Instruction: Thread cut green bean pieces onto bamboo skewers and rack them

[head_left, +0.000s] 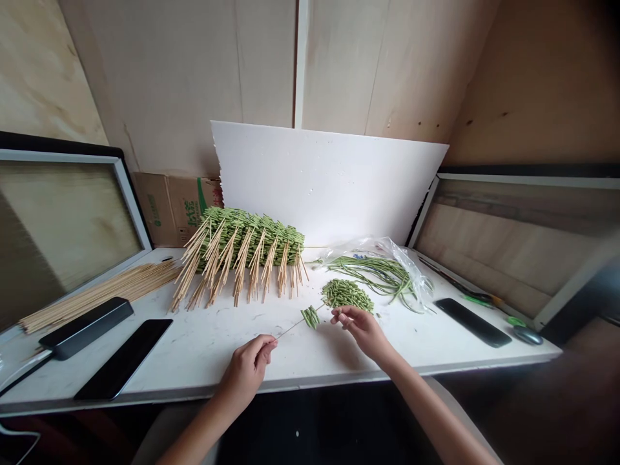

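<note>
Pinched in my left hand (252, 363) is the near end of a thin skewer (289, 330). Several short pieces of green bean (310, 317) are threaded crosswise on it, side by side, towards its far end. My right hand (359, 328) hovers just right of the skewer's tip, fingertips closed together; what they hold, if anything, I cannot make out. Right behind that hand lies a pile of cut bean pieces (347, 294). A large stack of filled bean skewers (252, 242) stands at the back left, bare stick ends pointing towards me.
Long uncut beans (375, 271) lie by a clear plastic bag (394, 252). Loose bare skewers (111, 290), a black box-shaped device (87, 327) and a dark phone (123, 360) are on the left. Another phone (472, 321) and a mouse (527, 334) sit on the right. A white board (329, 181) leans behind.
</note>
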Tool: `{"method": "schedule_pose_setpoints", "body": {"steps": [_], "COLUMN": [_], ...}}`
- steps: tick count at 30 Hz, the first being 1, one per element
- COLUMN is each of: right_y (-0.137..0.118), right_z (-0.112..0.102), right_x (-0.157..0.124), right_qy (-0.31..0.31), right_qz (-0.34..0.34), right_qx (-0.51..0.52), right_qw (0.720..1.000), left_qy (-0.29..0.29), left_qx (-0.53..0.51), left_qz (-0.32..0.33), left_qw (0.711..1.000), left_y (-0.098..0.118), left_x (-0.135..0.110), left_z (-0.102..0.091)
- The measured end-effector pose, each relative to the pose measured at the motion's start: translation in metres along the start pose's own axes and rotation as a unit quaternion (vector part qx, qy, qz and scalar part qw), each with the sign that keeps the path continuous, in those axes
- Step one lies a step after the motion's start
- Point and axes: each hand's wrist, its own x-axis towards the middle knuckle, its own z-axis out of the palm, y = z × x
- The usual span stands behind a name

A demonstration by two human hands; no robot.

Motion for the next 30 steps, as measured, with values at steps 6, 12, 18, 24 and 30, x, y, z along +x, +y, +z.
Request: {"method": "schedule_pose_setpoints", "body": {"steps": [6,12,18,24,30], "right_y": [-0.003,0.002,0.009,0.008,0.004], "right_z": [-0.002,-0.003,0.0,0.004,0.003], "right_x": [0.003,0.004,0.005,0.002,0.001], "right_qy": [0.077,0.124,0.111,0.1,0.094], "right_qz": [0.055,0.053,0.082,0.082,0.072], "right_qx": [0.144,0.26,0.291,0.248,0.215], "right_qw": [0.985,0.956,0.947,0.96,0.969], "left_qy": [0.007,-0.005,-0.013,-0.013,-0.008], "left_qx": [-0.008,-0.002,0.002,-0.017,-0.022], "left_qz": [0.006,0.0,0.006,0.022,0.028], "left_qw": [1.0,1.0,1.0,1.0,0.999], "left_y": [-0.001,-0.001,-0.004,-0.005,-0.005], "left_x": [0.001,0.0,-0.001,-0.003,-0.002], "left_z": [0.001,0.001,0.002,0.002,0.001]}}
